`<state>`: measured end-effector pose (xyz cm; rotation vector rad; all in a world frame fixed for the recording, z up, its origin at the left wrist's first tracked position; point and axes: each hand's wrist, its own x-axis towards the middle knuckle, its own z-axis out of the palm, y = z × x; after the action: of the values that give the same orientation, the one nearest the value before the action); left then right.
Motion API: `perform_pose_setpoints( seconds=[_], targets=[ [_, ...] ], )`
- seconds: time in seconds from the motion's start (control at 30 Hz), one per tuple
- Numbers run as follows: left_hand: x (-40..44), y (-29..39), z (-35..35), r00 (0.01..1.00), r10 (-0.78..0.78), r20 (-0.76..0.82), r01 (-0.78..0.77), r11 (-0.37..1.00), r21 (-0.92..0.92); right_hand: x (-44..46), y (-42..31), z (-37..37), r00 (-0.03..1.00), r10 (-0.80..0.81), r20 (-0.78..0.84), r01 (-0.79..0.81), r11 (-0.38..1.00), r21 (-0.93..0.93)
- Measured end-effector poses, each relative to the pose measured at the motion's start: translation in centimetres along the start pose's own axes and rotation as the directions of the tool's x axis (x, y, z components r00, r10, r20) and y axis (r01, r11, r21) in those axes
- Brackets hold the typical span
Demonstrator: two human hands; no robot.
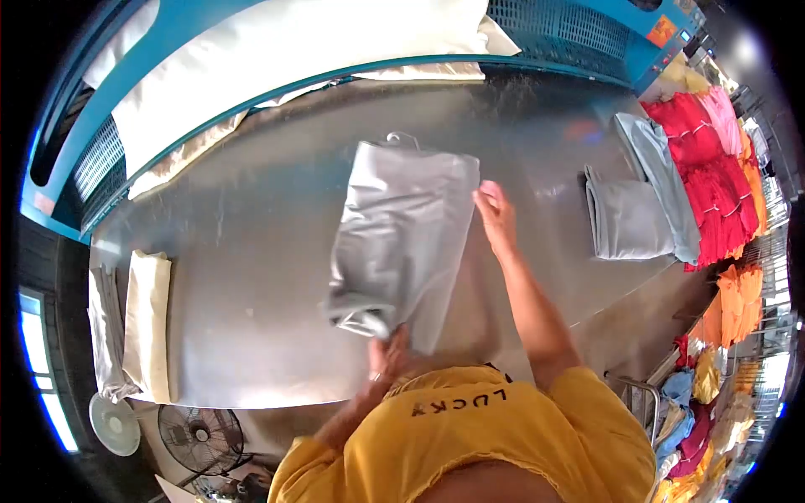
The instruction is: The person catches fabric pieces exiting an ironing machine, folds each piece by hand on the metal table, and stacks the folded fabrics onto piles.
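On the metal table in front of me lies a folded grey cloth point(402, 218), inside what looks like a clear plastic cover point(440, 302) that reaches past its lower right edge. A small white hook, like that of a hanger, sticks out at its far end. My left hand point(387, 356) is closed on the near end of the bundle, with its fingertips partly hidden. My right hand point(496, 214) is at the upper right edge, its fingers bent together against the cover.
Behind the table point(251, 318) a blue machine point(579, 71) carries a wide white sheet point(310, 59). Folded grey cloths point(633, 218) and red cloth stacks point(713, 201) lie at the right. A folded cream cloth point(149, 327) lies at the left, above a floor fan point(201, 436).
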<state>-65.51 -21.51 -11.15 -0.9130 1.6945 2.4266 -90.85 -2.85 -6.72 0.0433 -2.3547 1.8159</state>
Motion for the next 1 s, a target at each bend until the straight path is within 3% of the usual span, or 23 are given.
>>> perform_pose_setpoints(
  seconds=[0.03,0.07,0.1,0.13,0.17,0.2,0.27,0.33,0.4,0.43,0.47,0.5,0.53,0.57,0.63,0.7,0.77,0.83,0.87,0.9,0.93,0.97,1.0],
  targets=[
    [-1.0,0.3,-1.6,0.988,0.084,-0.128,-0.113,0.965,-0.236,0.6,2.3,0.3,0.98,0.194,0.035,-0.196,0.979,0.06],
    [-2.8,3.1,-1.2,0.872,0.395,-0.289,-0.428,0.902,-0.061,0.9,4.6,0.6,0.921,0.382,0.078,-0.389,0.914,0.116],
    [-1.8,1.6,-3.1,0.856,0.349,-0.382,-0.345,0.935,0.081,1.2,7.1,0.8,0.825,0.55,0.131,-0.565,0.81,0.159],
    [-0.6,0.1,-5.4,0.828,0.32,-0.459,-0.249,0.945,0.21,0.9,7.5,2.6,0.797,0.556,0.237,-0.583,0.81,0.06],
    [2.1,0.8,-3.2,0.89,0.17,-0.423,-0.166,0.985,0.048,1.1,7.9,4.5,0.76,0.555,0.34,-0.578,0.815,-0.039],
    [3.1,1.9,-1.7,0.919,-0.009,-0.393,-0.031,0.995,-0.095,0.7,4.9,4.6,0.836,0.441,0.328,-0.519,0.828,0.21],
    [3.0,6.7,6.0,0.956,0.051,-0.288,-0.133,0.953,-0.272,2.7,2.8,1.4,0.822,0.442,0.36,-0.564,0.724,0.397],
    [4.7,8.4,10.3,0.964,0.125,-0.233,-0.159,0.978,-0.136,4.8,2.3,-4.1,0.961,0.203,0.188,-0.276,0.75,0.601],
    [4.7,10.4,17.9,0.976,0.195,-0.091,-0.202,0.977,-0.063,6.8,-0.3,-13.9,0.982,0.168,-0.083,-0.117,0.895,0.431],
    [5.4,10.4,20.7,0.969,0.239,-0.064,-0.243,0.968,-0.057,8.2,1.9,-18.3,0.992,0.054,-0.118,0.017,0.847,0.531],
    [5.4,10.7,25.0,0.959,0.283,0.019,-0.279,0.954,-0.111,9.1,3.4,-23.7,0.956,0.147,-0.255,-0.021,0.898,0.439],
    [7.9,8.8,26.9,0.956,0.281,0.084,-0.271,0.956,-0.108,8.4,1.0,-30.3,0.952,0.205,-0.225,-0.065,0.859,0.509],
    [5.6,10.5,33.0,0.964,0.195,0.179,-0.197,0.98,-0.006,8.0,-0.6,-34.6,0.877,0.169,-0.449,0.002,0.934,0.357],
    [8.8,7.1,34.6,0.89,0.232,0.392,-0.196,0.972,-0.13,8.6,0.8,-39.6,0.834,0.145,-0.532,-0.04,0.978,0.204],
    [9.0,4.8,41.7,0.808,0.246,0.535,-0.305,0.952,0.023,7.2,4.3,-48.0,0.74,0.146,-0.657,-0.239,0.969,-0.054],
    [10.3,2.0,46.5,0.76,0.188,0.622,-0.472,0.818,0.329,6.0,10.5,-55.7,0.69,0.172,-0.703,-0.42,0.886,-0.196],
    [15.2,-2.2,49.3,0.75,0.03,0.661,-0.605,0.435,0.667,3.2,20.3,-62.7,0.728,0.107,-0.677,-0.47,0.797,-0.38],
    [22.4,-1.1,47.0,0.61,0.441,0.658,-0.792,0.366,0.489,0.2,27.0,-66.8,0.744,0.028,-0.668,-0.498,0.689,-0.526],
    [25.8,0.0,45.4,0.482,0.607,0.632,-0.874,0.278,0.4,-1.2,29.0,-68.0,0.748,-0.057,-0.661,-0.467,0.662,-0.586],
    [29.6,3.9,42.9,0.411,0.694,0.591,-0.866,0.095,0.491,-2.7,31.6,-69.7,0.749,-0.196,-0.633,-0.39,0.642,-0.66],
    [34.0,7.7,40.6,0.357,0.758,0.546,-0.827,-0.015,0.562,-1.8,24.8,-64.2,0.663,-0.094,-0.743,-0.339,0.847,-0.41],
    [39.8,9.9,37.5,0.326,0.775,0.541,-0.677,-0.207,0.706,-0.2,15.4,-56.6,0.557,0.011,-0.83,-0.214,0.968,-0.131],
    [42.0,14.1,35.2,0.522,0.724,0.451,-0.514,-0.155,0.844,1.3,12.5,-52.6,0.602,0.013,-0.798,-0.247,0.954,-0.171]
  ],
)
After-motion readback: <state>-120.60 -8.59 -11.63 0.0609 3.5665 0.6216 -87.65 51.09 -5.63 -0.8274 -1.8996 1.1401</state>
